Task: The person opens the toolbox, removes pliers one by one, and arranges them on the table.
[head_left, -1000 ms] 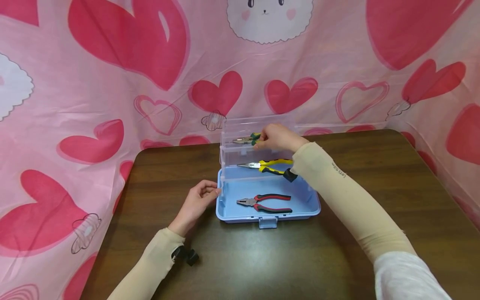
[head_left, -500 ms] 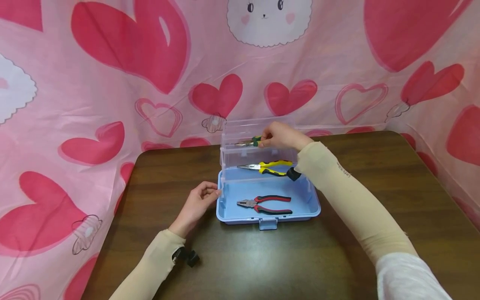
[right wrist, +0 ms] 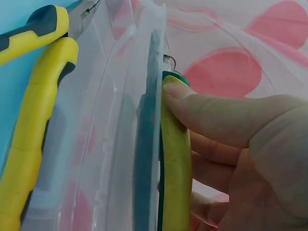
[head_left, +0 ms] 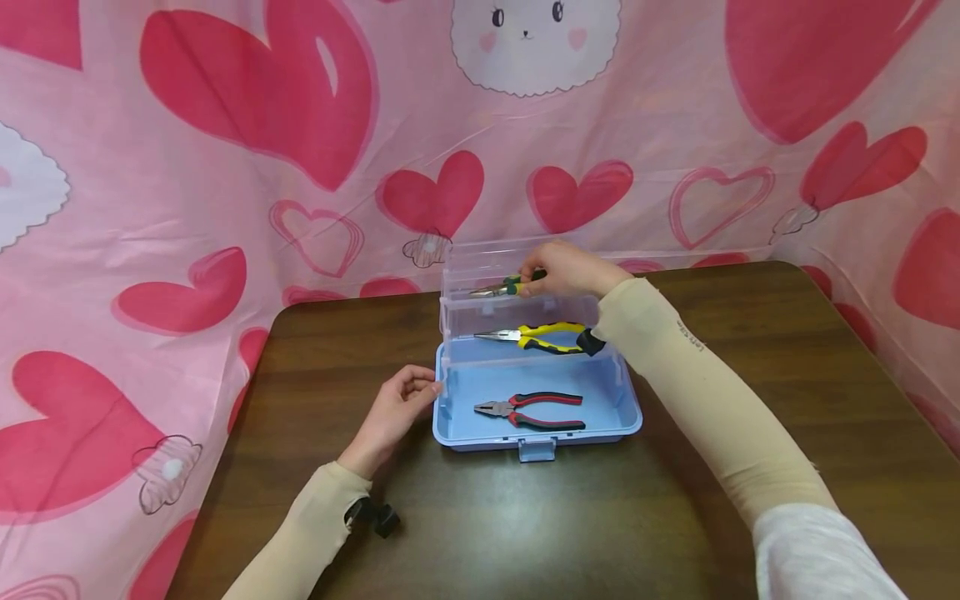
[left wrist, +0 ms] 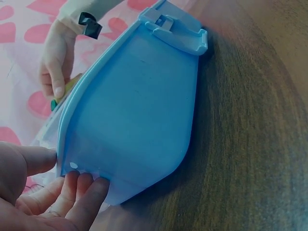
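Note:
A light blue toolbox (head_left: 442, 433) with clear fold-out trays (head_left: 457, 310) stands unfolded. My left hand (head_left: 393, 412) pinches the rim at its left end, thumb and fingertips right at the corner in the left wrist view. At the top tray, my right hand (head_left: 566, 268) grips the green-and-yellow handles of long-nose pliers (head_left: 495, 291), jaws pointing left. In the right wrist view the yellow handle (right wrist: 174, 192) is upright against the clear tray wall. Below lie yellow-and-black long-nose pliers (head_left: 551, 335) in the middle tray. Red-and-black combination pliers (head_left: 528, 409) rest in the blue base.
A dark wooden table (head_left: 480, 525) carries the toolbox. Behind it hangs a pink cloth (head_left: 525, 125) printed with hearts, close to the table's back edge. The toolbox's front latch (head_left: 537, 450) hangs down. Black wrist cameras sit on both sleeves.
The pliers in my right hand have tipped, their handles turning more edge-on, and the hand has shifted slightly right. My left hand stays at the toolbox rim.

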### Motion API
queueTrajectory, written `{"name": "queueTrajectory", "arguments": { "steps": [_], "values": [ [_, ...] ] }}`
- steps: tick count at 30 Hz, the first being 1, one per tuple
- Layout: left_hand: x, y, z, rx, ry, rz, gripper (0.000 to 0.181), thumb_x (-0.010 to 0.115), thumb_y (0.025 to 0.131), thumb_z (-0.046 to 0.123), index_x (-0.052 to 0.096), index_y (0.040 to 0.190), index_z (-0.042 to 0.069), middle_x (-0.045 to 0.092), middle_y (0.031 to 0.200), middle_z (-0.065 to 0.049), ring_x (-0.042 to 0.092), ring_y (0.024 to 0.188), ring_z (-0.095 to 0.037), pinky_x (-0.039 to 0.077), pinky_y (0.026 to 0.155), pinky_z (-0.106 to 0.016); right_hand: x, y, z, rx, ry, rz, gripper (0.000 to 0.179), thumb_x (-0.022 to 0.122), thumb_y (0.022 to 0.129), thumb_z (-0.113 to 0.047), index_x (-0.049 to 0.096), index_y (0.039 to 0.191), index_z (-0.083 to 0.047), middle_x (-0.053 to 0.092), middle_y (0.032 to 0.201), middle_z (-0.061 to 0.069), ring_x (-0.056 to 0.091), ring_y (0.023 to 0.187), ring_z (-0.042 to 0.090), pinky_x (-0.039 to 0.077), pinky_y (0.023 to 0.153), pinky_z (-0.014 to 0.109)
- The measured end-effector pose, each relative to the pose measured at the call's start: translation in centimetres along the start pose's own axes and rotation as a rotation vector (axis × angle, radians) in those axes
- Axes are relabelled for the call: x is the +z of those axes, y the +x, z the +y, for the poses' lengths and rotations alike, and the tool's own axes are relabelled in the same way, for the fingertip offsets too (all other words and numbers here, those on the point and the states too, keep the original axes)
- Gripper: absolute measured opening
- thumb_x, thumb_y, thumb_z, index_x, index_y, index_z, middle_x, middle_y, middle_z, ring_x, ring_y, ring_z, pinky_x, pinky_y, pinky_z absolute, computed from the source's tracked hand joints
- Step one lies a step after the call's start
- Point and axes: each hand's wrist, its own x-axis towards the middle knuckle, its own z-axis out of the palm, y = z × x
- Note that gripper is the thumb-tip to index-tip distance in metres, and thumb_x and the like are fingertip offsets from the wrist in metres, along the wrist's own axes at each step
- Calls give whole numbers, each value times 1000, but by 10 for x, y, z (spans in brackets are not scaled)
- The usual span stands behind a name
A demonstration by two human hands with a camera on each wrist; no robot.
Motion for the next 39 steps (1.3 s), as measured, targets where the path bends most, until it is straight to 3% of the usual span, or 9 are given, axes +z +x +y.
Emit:
{"name": "queueTrajectory", "arguments": {
  "steps": [5,10,15,23,28,32,39],
  "values": [
    [1,-1,-1,7,3,1,33,68,103,20,60,127,-1,69,111,-16,65,91,-20,59,90,-30,-2,-3,-3,-2,-14,-23,13,79,94,-21,70,94,-11,67,97,6,57,99,25,52,81,39],
    [2,-1,-1,16,0,6,32,68,103,18,60,126,-2,69,108,-16,65,89,-19,58,87,-27,-1,-4,-3,6,-1,-27,13,79,94,-21,72,98,-11,68,103,5,57,104,26,54,85,41],
    [2,0,-3,22,-7,10,30,68,102,16,60,125,-3,69,107,-16,65,88,-19,59,87,-27,-1,-3,0,-18,5,-30,14,79,94,-22,73,101,-11,70,105,6,59,105,26,55,90,42],
    [3,-2,-3,26,-6,1,32,67,103,18,60,126,-3,69,107,-15,64,89,-18,58,87,-27,3,-6,4,-67,-5,-39,14,78,95,-20,68,101,-11,66,102,5,58,102,26,55,86,40],
    [1,0,-3,30,-5,-1,32,67,103,18,60,126,-3,68,107,-15,64,89,-19,58,87,-26,6,-7,3,-83,-41,21,16,80,93,-18,66,99,-11,65,102,6,54,109,29,50,91,45],
    [0,2,-2,34,-1,0,32,68,103,18,60,126,-3,69,106,-15,64,88,-19,57,86,-25,9,-8,0,-54,-35,88,29,84,89,-19,63,108,-11,65,113,7,51,116,29,49,98,50],
    [-2,3,-2,20,-1,-4,33,68,103,19,60,126,-2,69,107,-15,64,89,-20,59,91,-30,14,-11,-3,22,-89,136,64,87,85,-24,60,141,-7,59,134,12,43,130,30,42,109,54]
  ]
}}
